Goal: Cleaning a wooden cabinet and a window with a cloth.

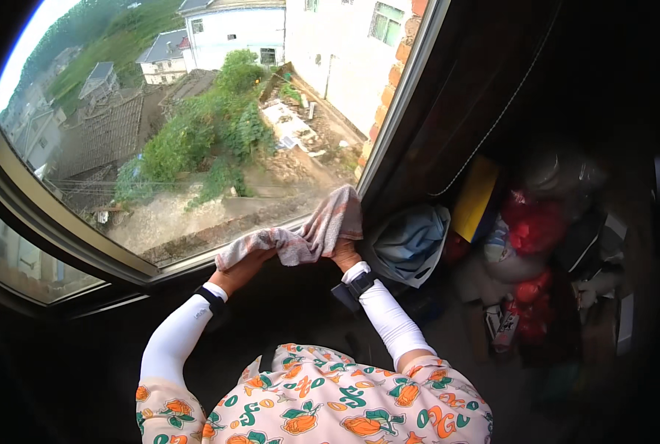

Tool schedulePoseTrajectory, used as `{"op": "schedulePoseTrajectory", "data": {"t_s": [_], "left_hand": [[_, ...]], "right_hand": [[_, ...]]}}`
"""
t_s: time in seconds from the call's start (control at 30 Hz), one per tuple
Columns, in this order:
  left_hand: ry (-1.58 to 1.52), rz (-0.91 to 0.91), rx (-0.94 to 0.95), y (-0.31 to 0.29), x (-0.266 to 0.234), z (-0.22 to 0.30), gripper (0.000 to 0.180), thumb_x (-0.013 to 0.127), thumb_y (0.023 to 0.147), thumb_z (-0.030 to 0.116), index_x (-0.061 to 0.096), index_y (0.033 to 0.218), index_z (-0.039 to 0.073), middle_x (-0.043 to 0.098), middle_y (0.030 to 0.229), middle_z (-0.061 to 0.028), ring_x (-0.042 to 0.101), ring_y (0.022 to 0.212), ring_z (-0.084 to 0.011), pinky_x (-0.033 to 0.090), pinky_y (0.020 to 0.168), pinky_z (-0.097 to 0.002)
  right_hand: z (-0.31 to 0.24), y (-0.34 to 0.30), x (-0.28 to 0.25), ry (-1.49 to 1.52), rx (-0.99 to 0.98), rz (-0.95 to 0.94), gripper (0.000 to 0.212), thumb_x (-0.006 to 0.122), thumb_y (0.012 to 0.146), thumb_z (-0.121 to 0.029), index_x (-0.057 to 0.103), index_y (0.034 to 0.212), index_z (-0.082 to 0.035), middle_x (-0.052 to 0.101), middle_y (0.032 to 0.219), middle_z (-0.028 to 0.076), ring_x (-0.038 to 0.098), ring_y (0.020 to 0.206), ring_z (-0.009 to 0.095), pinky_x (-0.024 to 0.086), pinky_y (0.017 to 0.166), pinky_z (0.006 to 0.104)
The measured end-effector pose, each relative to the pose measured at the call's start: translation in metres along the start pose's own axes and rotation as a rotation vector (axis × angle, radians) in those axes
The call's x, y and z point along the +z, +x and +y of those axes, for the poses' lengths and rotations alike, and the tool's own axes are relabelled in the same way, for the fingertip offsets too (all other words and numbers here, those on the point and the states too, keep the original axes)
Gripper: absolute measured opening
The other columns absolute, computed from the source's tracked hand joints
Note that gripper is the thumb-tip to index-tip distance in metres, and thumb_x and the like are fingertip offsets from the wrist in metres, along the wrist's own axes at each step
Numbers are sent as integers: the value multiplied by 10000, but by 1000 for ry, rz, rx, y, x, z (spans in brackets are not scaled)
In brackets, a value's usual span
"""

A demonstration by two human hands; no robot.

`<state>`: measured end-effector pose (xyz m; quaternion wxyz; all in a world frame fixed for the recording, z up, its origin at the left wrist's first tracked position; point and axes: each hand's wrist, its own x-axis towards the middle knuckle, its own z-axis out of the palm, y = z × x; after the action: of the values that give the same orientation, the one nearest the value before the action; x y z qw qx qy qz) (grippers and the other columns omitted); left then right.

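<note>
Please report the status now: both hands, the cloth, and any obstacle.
Left hand and right hand: grip shut on cloth. Cloth bunched at window bottom edge. Nothing in the way.

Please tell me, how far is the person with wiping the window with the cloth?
Done: nothing can be judged; the window pane shows no clear wiped or unwiped areas.
In hand: the left hand and the right hand both grip a pinkish checked cloth, bunched at the lower frame of the pane.
Left: the cloth sits at the bottom edge only, so probably most of the glass above.
</note>
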<state>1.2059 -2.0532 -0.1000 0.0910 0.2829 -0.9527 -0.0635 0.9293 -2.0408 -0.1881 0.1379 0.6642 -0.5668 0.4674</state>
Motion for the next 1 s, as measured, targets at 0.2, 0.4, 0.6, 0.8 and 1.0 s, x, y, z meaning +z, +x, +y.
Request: {"op": "schedulePoseTrajectory", "data": {"t_s": [0.2, 0.4, 0.6, 0.8, 1.0], "left_hand": [[264, 73, 61, -57, -26, -31, 494, 544, 869, 117, 551, 1330, 295, 528, 1276, 14, 506, 1202, -220, 409, 1032, -385], [624, 740, -209, -1, -226, 14, 460, 673, 850, 413, 588, 1268, 240, 614, 1167, 61, 579, 1042, -136, 433, 877, -311], [597, 763, -133, -12, -234, 11, 436, 718, 803, 335, 628, 1217, 233, 584, 1181, 10, 577, 1072, -181, 466, 820, -348], [318, 268, -260, -151, -59, -50, 477, 546, 843, 107, 569, 1300, 242, 651, 1105, 17, 660, 934, -186, 528, 825, -329], [386, 217, -203, -141, -83, -42, 416, 609, 838, 197, 601, 1255, 200, 592, 1211, 10, 566, 1139, -184, 455, 961, -336]], "right_hand": [[-39, 35, -69, 176, 115, -207, 465, 697, 830, -215, 525, 1200, 8, 594, 1090, 185, 598, 963, 318, 476, 843, 393], [-69, 193, -126, 988, 181, 322, 499, 592, 927, -149, 441, 1375, 9, 574, 1273, 168, 561, 1166, 258, 425, 1021, 379], [-65, 203, -90, 2323, -114, -636, 699, 496, 958, -462, 237, 1509, -118, 301, 1524, 180, 261, 1421, 339, 174, 1173, 469], [-43, 42, -11, 1505, 892, -679, 231, 591, 920, -120, 639, 1131, -39, 657, 1095, 74, 632, 1026, 230, 516, 893, 463], [-62, 119, -81, 928, 487, -665, 205, 646, 843, -51, 666, 1033, 24, 691, 998, 62, 622, 938, 168, 494, 847, 288]]}}
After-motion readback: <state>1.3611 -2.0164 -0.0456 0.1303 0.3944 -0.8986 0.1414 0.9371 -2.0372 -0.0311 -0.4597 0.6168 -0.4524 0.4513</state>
